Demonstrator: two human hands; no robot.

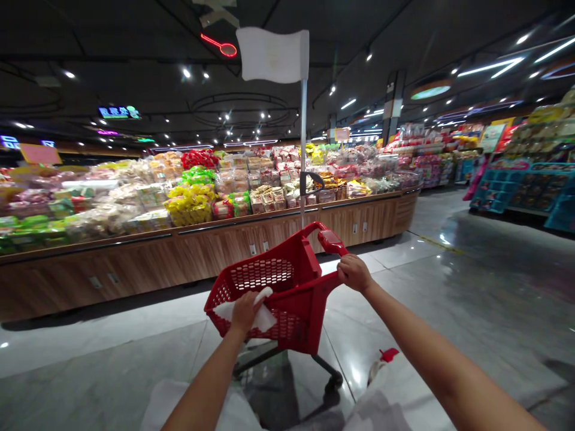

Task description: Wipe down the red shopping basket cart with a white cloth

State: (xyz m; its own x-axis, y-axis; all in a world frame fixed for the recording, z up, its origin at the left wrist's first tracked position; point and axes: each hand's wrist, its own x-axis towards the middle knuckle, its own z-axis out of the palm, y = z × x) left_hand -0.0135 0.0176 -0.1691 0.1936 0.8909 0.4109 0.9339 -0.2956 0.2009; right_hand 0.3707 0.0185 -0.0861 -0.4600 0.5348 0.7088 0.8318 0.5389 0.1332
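Note:
A red plastic shopping cart [309, 311] with perforated basket sides stands sideways in front of me on dark legs and casters. My right hand [354, 272] is closed round the near end of its red handle [331, 240]. In my left hand [244, 312] is a white cloth [265, 320], bunched under the fingers at the basket's near rim. Part of the cloth hangs over the outer side of the basket. Whether it is cloth or a paper wipe I cannot tell for certain.
Behind the cart runs a long wood-panelled display counter [211, 248] heaped with packaged snacks [191, 203]. A pole [303, 131] carrying a white flag-shaped sign [273, 55] rises by it. Blue racks [494, 188] stand to the right, across the glossy tiled floor [431, 287].

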